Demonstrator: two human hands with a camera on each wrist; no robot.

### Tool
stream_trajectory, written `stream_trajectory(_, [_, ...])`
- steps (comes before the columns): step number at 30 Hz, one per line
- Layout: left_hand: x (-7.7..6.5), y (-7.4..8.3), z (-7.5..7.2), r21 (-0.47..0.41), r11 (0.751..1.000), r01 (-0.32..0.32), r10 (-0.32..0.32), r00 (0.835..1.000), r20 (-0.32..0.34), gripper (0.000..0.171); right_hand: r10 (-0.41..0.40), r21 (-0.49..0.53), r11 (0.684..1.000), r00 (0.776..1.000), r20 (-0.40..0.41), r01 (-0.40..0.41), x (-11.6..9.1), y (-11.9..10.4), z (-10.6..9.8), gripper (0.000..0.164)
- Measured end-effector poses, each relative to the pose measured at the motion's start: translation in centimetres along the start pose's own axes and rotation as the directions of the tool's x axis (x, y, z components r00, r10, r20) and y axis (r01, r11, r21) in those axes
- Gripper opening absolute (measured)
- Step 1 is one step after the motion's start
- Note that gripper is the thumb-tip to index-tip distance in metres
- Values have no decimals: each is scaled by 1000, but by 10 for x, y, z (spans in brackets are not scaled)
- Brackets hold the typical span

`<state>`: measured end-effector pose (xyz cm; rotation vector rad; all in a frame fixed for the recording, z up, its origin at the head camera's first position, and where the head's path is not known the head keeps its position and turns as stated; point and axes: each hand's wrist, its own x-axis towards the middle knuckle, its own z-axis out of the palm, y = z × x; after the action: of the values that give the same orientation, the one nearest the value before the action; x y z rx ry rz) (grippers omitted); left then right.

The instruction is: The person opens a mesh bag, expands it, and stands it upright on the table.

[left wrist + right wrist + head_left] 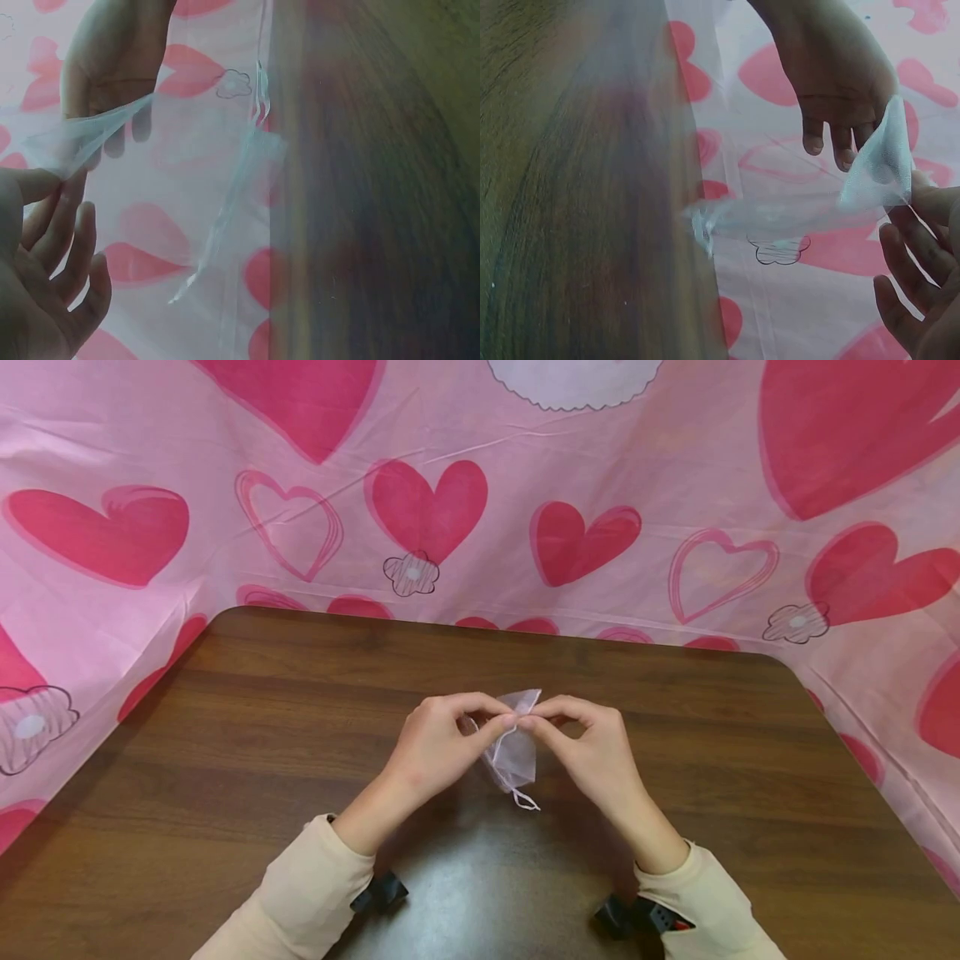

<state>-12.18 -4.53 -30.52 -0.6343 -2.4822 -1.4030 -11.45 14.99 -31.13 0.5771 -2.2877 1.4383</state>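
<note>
A small sheer white drawstring pouch point(517, 762) hangs above the table between both hands. My left hand point(441, 745) pinches its upper edge between thumb and forefinger. From the other side, my right hand point(592, 745) pinches the same edge, the two thumb tips nearly meeting. A white cord loop point(527, 800) dangles from the pouch's lower end. In the left wrist view the thin fabric point(217, 202) hangs down, and the other fingers of the left hand point(49, 262) are loosely bent. A folded flap point(881, 161) of the mesh stands up between the hands in the right wrist view.
The dark wooden table point(247, 760) has rounded far corners. A pink cloth point(480, 427) with red hearts hangs behind it and along both sides. Black wrist devices point(381, 893) sit at both sleeve cuffs, low over the near part of the table.
</note>
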Motion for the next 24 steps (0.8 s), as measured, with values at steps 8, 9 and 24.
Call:
stream_trajectory(8, [0,-1,-2,-49,997,59,-61,997,-45,6,47,19,999,998,-43,-46,2,0,-5,6])
stream_trajectory(9, [0,-1,-2,-51,997,61,-63,997,-48,6,50,20,999,998,-49,-49,2,1,-5,7])
stream_trajectory(24, [2,-1,-3,16,998,65,-64,996,-55,10,34,38,999,999,-38,-32,4,0,-5,7])
